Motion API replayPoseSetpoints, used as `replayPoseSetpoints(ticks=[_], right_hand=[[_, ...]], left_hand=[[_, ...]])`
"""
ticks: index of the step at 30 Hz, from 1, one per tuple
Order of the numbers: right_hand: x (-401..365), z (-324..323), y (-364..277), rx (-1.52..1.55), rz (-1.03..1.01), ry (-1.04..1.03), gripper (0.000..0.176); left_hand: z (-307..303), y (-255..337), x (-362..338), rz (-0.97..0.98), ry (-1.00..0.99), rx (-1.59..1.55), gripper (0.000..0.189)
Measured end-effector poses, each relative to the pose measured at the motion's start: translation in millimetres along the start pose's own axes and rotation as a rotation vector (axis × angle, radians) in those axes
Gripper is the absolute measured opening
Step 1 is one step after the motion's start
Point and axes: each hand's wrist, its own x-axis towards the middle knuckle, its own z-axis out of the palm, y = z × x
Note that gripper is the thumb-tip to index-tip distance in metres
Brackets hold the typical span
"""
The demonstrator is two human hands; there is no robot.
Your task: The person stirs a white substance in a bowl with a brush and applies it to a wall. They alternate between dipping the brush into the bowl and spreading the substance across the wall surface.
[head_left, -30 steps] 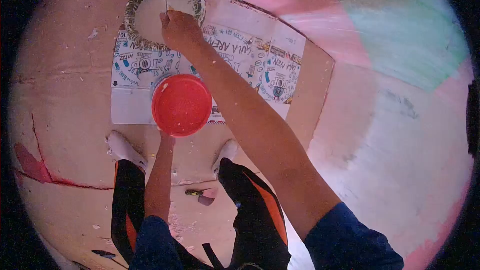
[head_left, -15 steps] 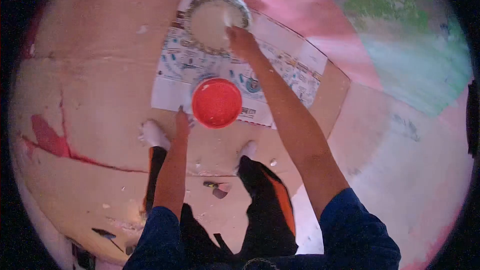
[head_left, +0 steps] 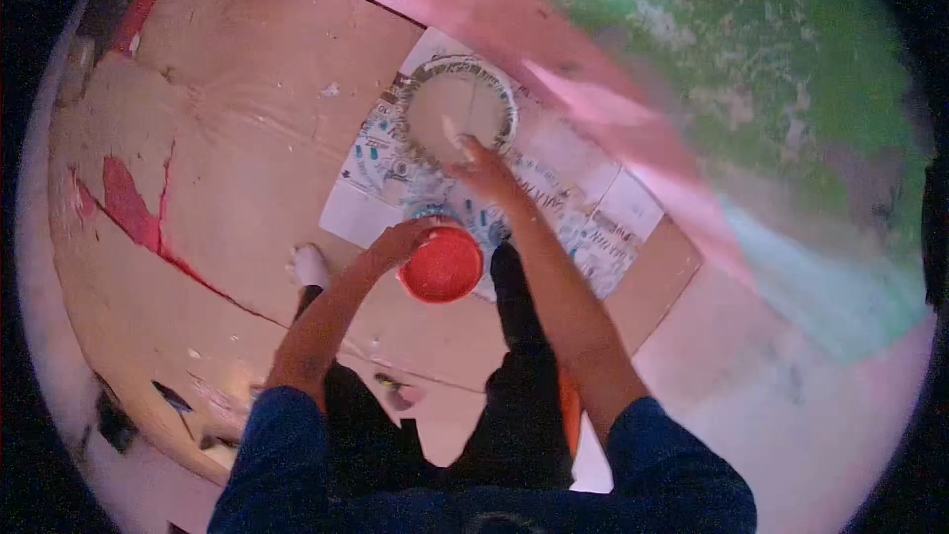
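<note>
My left hand (head_left: 410,235) is closed on the upper left rim of a red bucket (head_left: 442,267). Its fingers partly hide that edge. Above it, my right hand (head_left: 484,174) reaches to the lower side of a large round tub (head_left: 459,111) with a smeared rim and a smooth beige inside. Those fingers look closed, with a small blurred whitish thing (head_left: 452,129) at the tips that I cannot make out. Both containers are on a printed white sheet (head_left: 358,206).
Brown boards (head_left: 267,69) with red stains (head_left: 133,203) cover the floor. My foot (head_left: 308,265) is left of the bucket. Between my legs lies a scraper-like tool (head_left: 399,392); another dark tool (head_left: 173,398) is lower left. A pink and green wall (head_left: 682,49) borders the upper right.
My left hand has moved up from beside the red bucket onto its rim. My right hand has drawn back toward the tub's near edge. The view has shifted, and one leg now stands closer to the bucket.
</note>
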Motion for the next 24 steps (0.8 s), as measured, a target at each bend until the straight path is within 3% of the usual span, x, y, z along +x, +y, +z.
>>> replayPoseSetpoints(ticks=[1, 3, 4, 5, 6, 8, 11, 12, 13, 15, 17, 19, 20, 24], right_hand=[[-1.8, -1.2, 0.2, 0.014, 0.051, -0.01, 0.057], [-12.7, -3.5, 7.6, 0.029, 0.085, -0.08, 0.054], [-14.5, -3.7, 13.6, 0.069, 0.059, -0.07, 0.052], [-16.1, -3.3, 19.4, 0.117, 0.039, -0.054, 0.051], [-20.5, -20.3, 1.7, 0.111, 0.17, -0.113, 0.044], [-16.8, -15.0, 30.5, 0.107, 0.154, -0.101, 0.042], [-15.4, -24.7, 49.6, 0.049, 0.156, -0.093, 0.039], [-12.4, -29.5, 48.4, 0.016, 0.16, -0.073, 0.038], [-8.1, -32.8, 46.5, 0.015, 0.16, -0.065, 0.038], [2.4, -42.2, 43.2, -0.124, 0.287, -0.112, 0.039], [18.2, -50.2, 40.1, -0.172, 0.274, -0.153, 0.04], [33.7, -56.9, 31.5, -0.291, 0.323, -0.322, 0.046], [40.5, -45.8, 51.1, -0.379, 0.177, -0.241, 0.047], [80.0, -23.8, 59.9, -0.465, 0.072, -0.31, 0.043]], left_hand=[[14.8, 4.0, 11.9, -0.022, 0.034, -0.024, 0.036], [48.4, -0.1, 18.9, 0.211, -0.042, 0.278, 0.035], [43.9, 26.0, 22.7, 0.31, 0.052, 0.121, 0.033], [60.2, 31.7, 35.1, 0.271, 0.071, 0.111, 0.033], [79.6, 26.9, 52.3, 0.237, 0.04, 0.224, 0.033], [84.4, 19.5, 69.6, 0.199, 0.005, 0.351, 0.034], [86.6, 18.7, 85.5, 0.413, 0.357, 0.582, 0.03], [83.2, 15.3, 95.6, 0.024, -0.116, 0.087, 0.03], [79.5, 9.2, 101.4, -0.123, -0.224, 0.048, 0.03], [82.5, 3.9, 107.0, -0.079, -0.243, 0.196, 0.029], [84.0, 3.8, 108.8, 0.03, -0.287, 0.322, 0.029], [79.9, 10.2, 109.0, 0.17, -0.376, 0.442, 0.028], [76.8, 12.9, 112.7, 0.255, -0.437, 0.514, 0.028], [48.4, 35.0, 134.1, 0.545, -0.629, 0.804, 0.028]])
